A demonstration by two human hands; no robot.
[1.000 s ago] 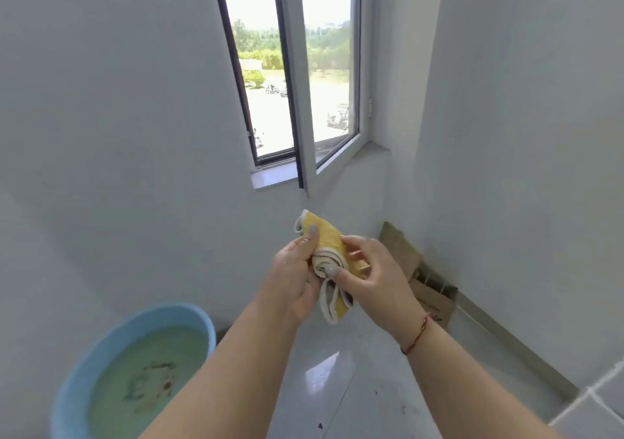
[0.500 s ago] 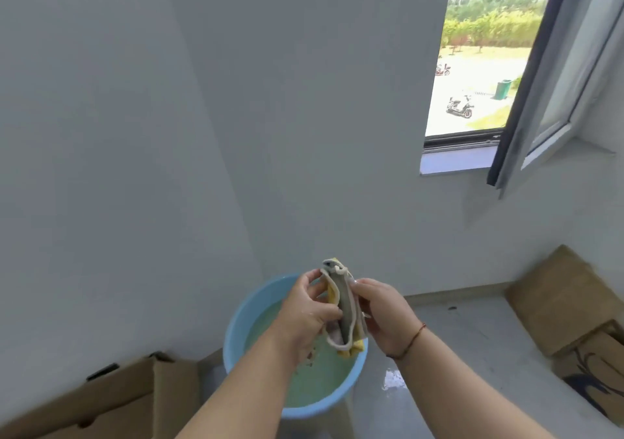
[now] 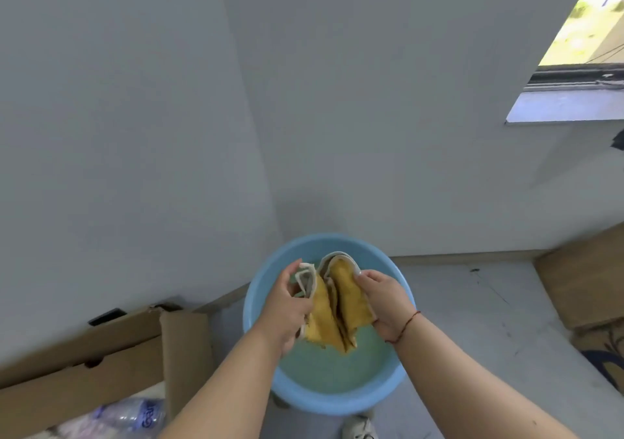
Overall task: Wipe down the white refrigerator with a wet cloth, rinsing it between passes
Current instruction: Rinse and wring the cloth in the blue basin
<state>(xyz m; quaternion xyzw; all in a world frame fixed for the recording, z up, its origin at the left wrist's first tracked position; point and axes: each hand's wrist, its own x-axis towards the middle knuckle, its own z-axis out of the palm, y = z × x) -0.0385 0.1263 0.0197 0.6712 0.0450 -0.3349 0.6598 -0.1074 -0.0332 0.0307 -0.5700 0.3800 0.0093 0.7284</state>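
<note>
**Cloth held over the basin**

Both hands are holding a folded yellow cloth with a pale grey-white border above a round light-blue plastic basin that is sitting on the grey floor, close to the corner where two pale walls are meeting. The basin is holding greenish water. The left hand is gripping the cloth's left fold, its fingers curled around the bordered edge. The right hand, with a thin red string bracelet at the wrist, is pinching the right fold between thumb and fingers. The cloth is hanging in two drooping folds between the hands, its lower tips pointing down toward the water; whether they are touching it is unclear.

An open brown cardboard box is lying on the floor at the left, just beside the basin, with a clear plastic bottle inside. Flattened brown cardboard is leaning at the right wall. A window sill is showing at the upper right.
</note>
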